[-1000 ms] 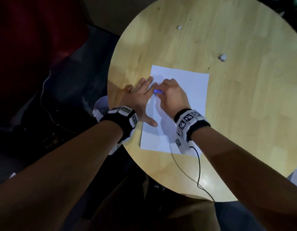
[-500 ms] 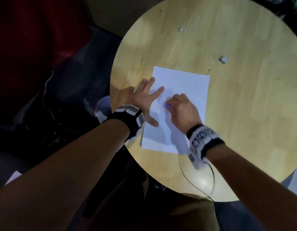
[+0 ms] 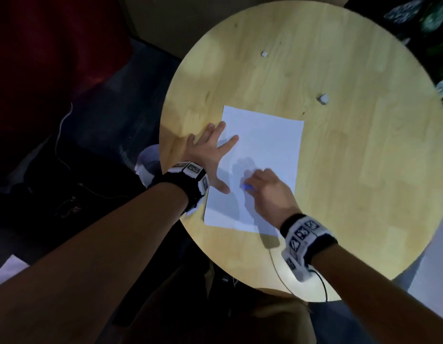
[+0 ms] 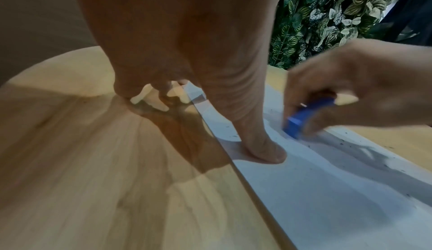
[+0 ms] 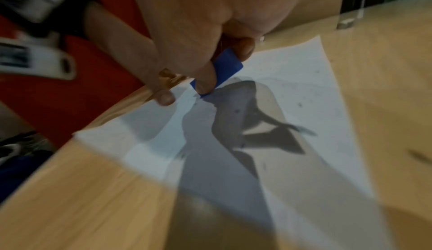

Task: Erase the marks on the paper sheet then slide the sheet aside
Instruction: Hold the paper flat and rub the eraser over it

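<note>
A white paper sheet [image 3: 265, 150] lies on the round wooden table [image 3: 352, 170]. My left hand [image 3: 210, 155] lies flat with spread fingers over the sheet's left edge, its thumb [image 4: 264, 150] pressing the paper [image 4: 339, 198]. My right hand [image 3: 267, 189] pinches a small blue eraser [image 3: 247, 187] and holds its end against the lower middle of the sheet. The eraser [image 5: 222, 69] shows between thumb and fingers in the right wrist view, touching the paper [image 5: 292, 106]; it is also in the left wrist view as a blue eraser [image 4: 301, 121]. Dark eraser crumbs dot the sheet.
Two small white scraps lie on the table beyond the sheet, one [image 3: 323, 98] at the right and one [image 3: 264, 54] farther back. A thin cable [image 3: 322, 284] trails from my right wristband over the near table edge. Leafy plants [image 4: 327, 14] stand behind the table.
My right hand has drawn the eraser down the sheet toward me, from beside the left fingertips to the lower middle. My left hand has stayed pressed on the sheet's left edge.
</note>
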Demonstrator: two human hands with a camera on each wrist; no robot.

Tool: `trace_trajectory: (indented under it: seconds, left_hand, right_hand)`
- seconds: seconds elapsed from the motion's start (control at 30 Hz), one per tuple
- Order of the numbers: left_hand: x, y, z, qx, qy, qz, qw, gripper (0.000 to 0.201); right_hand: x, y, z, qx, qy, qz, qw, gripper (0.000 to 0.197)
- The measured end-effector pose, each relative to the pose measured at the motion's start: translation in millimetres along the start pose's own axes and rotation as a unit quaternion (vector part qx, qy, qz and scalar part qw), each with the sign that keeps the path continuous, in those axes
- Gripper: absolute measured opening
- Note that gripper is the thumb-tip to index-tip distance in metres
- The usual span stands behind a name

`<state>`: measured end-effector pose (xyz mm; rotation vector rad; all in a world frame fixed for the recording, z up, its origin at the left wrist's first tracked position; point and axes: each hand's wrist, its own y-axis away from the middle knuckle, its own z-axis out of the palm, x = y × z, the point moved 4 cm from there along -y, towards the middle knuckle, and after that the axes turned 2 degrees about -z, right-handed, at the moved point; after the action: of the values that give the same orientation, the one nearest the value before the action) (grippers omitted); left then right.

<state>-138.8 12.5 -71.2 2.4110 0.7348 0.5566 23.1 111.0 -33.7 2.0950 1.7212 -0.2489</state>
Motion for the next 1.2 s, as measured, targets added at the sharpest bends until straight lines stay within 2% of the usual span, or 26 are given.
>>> trace_trajectory:
  seconds: [0.03,0.1,0.17,0.27,0.37,0.47,0.53,0.63,0.7,0.77,0.87,0.93,1.0,1.1,1.2]
  left_hand:
    - [0,0,0,0.002,-0.004,0.000,1.000,0.144]
    - [0,1,-1,0.005,-0.008,0.000,1.000,0.143]
    - [1,1,-2,0.000,-0.012,0.001,1.000,0.143]
    - [0,0,-2,-0.013,-0.011,0.001,1.000,0.144]
    - [-1,0,0,-0.008,-0.003,0.001,1.000,0.143]
    - [-2,-1,0,0.009,-0.003,0.003,1.000,0.143]
    - [-2,-1,1,0.007,-0.001,0.003,1.000,0.143]
    - [-2,-2,1,-0.002,0.005,0.008,1.000,0.143]
    - [-3,-2,1,0.001,0.008,0.008,1.000,0.144]
    - [-3,-2,2,0.004,0.014,0.007,1.000,0.145]
    - [-4,0,1,0.017,0.015,0.005,1.000,0.147]
    - [-5,2,0,0.021,0.015,0.007,1.000,0.148]
    - [-4,2,-1,0.023,0.011,0.007,1.000,0.149]
    - [-4,0,1,0.021,-0.008,0.005,1.000,0.149]
    - [-4,1,0,0.018,-0.018,0.004,1.000,0.149]
  right_hand:
    - [-1,10,2,-0.015,0.003,-0.018,1.000,0.027]
    - [6,-8,-4,-0.008,-0.003,-0.019,1.000,0.022]
    - [13,-51,-19,0.038,-0.008,0.027,0.999,0.012]
    - [18,-90,-27,0.072,-0.003,0.082,0.994,0.014]
    - [5,-48,-12,0.069,-0.026,0.062,0.995,0.012]
    - [-11,8,1,0.028,-0.048,0.014,0.998,0.017]
    - [-3,-7,0,0.024,-0.050,0.008,0.998,0.014]
    - [23,-66,-15,0.091,-0.043,0.070,0.992,0.014]
    - [33,-83,-17,0.117,-0.042,0.095,0.988,0.014]
    - [24,-63,-11,0.117,-0.048,0.080,0.989,0.014]
    - [-2,-6,2,0.070,-0.072,0.022,0.995,0.013]
    - [-8,4,6,0.049,-0.070,-0.009,0.996,0.012]
    - [2,-26,0,0.072,-0.072,0.001,0.995,0.010]
    - [21,-90,-14,0.126,-0.061,0.066,0.988,0.016]
    - [18,-96,-11,0.131,-0.064,0.101,0.984,0.016]
